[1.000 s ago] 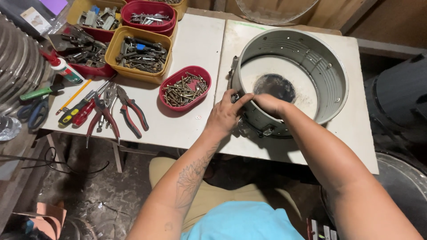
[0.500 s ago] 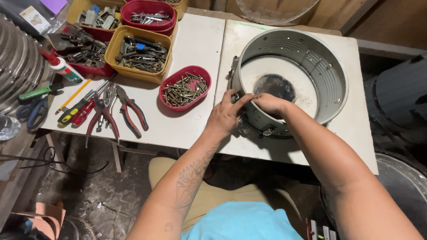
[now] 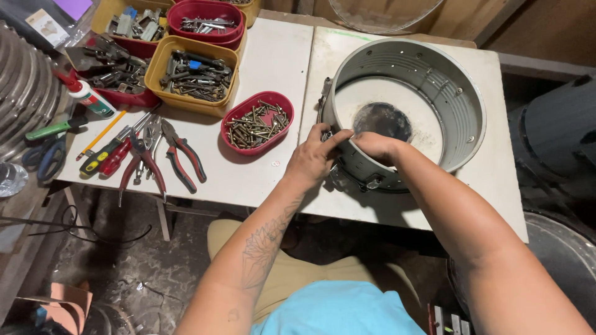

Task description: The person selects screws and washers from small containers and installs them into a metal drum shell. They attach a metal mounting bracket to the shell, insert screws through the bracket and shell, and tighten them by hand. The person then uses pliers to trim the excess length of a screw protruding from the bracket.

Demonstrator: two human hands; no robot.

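Nothing has shifted since the earlier frames: your left hand and right hand stay pinched together on the near rim of the grey drum shell, right of centre. Red tray of screws sits left.

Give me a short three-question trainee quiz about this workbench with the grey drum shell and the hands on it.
1. True or false: both hands rest at the near rim of the round grey metal drum shell.
2. Which container lies nearest the left hand? A: small red oval tray of brass-coloured screws; B: yellow rectangular bin of bolts.
3. What colour are the handles of the pliers on the white tabletop?

Key: 1 true, with the right hand over the rim. 2 A. 3 red.
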